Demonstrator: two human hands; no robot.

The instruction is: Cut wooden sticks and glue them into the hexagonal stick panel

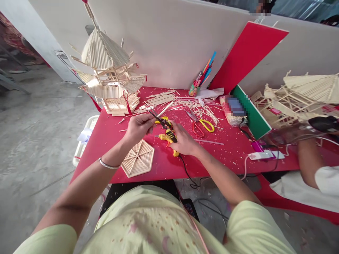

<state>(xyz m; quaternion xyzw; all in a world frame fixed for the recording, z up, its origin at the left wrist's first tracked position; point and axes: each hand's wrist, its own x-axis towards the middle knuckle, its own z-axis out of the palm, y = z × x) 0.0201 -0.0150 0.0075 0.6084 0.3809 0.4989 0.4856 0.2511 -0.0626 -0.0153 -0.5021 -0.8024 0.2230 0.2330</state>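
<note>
My left hand [139, 126] pinches a thin pale wooden stick [166, 108] that slants up to the right. My right hand [183, 138] is closed around black pliers [164, 122], whose jaws point up and left beside my left fingertips. Whether the jaws touch the stick I cannot tell. A yellow and black glue gun [169, 137] lies under and beside my right hand, partly hidden by it. Below my left hand, a hexagonal panel of sticks [138, 159] rests flat near the table's front edge.
A stick-built pagoda [106, 76] stands at the back left of the red table [111, 137]. Loose sticks [161, 98], scissors [200, 124], a pen cup [194, 89] and a green board [250, 111] lie beyond. At right are a power strip [261, 155] and another person's arm [308, 160].
</note>
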